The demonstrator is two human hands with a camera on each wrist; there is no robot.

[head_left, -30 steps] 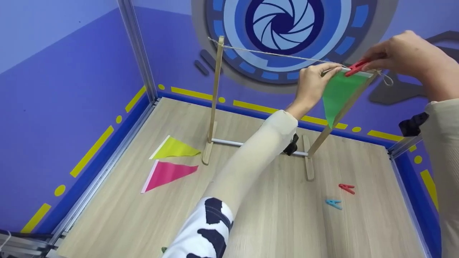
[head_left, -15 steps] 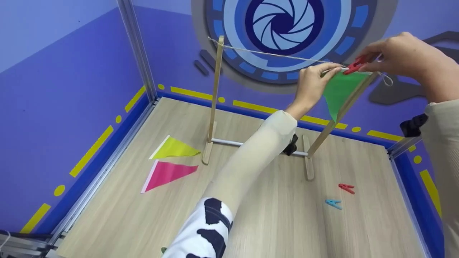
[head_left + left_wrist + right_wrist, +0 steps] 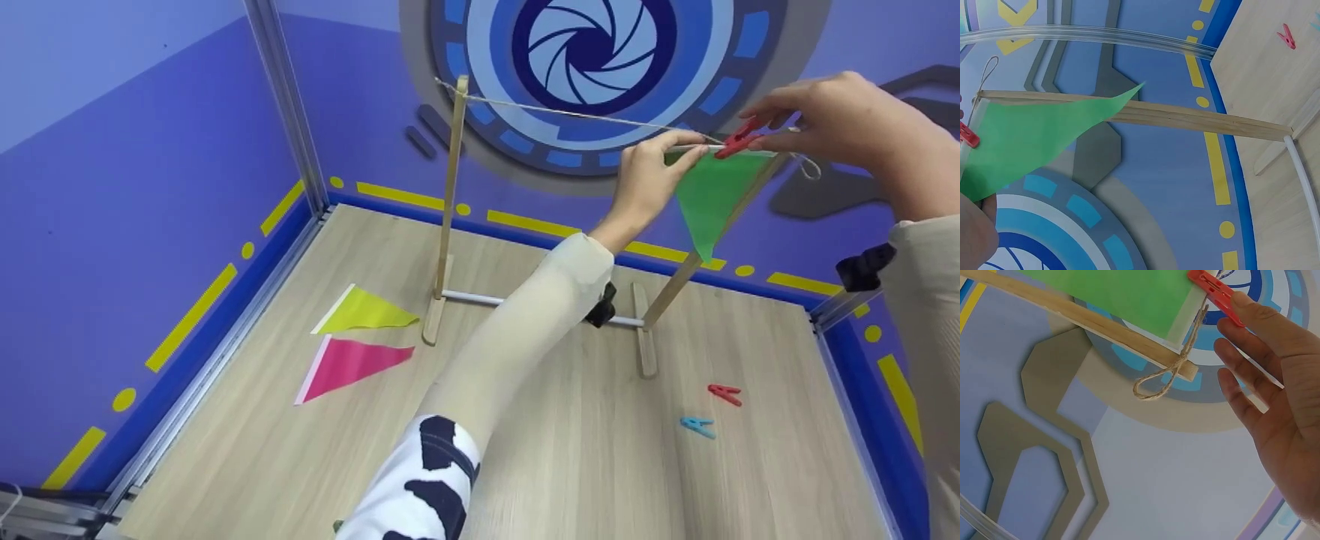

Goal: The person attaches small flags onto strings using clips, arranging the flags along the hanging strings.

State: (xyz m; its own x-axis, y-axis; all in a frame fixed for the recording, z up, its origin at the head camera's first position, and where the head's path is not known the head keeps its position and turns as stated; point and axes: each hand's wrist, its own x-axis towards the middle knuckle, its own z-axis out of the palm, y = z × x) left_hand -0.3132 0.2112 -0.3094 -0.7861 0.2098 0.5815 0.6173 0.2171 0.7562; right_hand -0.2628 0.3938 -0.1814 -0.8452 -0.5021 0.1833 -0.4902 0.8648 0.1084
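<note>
Green pennant hangs point-down at the twine, beside the right-hand wooden post of a small stand, as I watch from afar through head and wrist cameras. Thumb and fingers of the left hand pinch the pennant's white top edge; the right hand pinches a red clothespin, its nose lying across that edge. Whether the nose bites both twine and pennant, I cannot tell; had it caught only one, I judge the pennant would drop once the left fingers part. A hard downward press could sag the thin twine or tip the slim stand, and the twine's loose loop might snag a passing fingertip.

Room looks tightest on the right, where the pennant meets the post; leftward, an open run of twine reaches the left-hand wooden post. The left forearm crosses above the white crossbar in the head view, so a low withdrawal risks a knock. Yellow pennant and pink pennant lie on the table at left, a second red clothespin and a blue clothespin at right.
</note>
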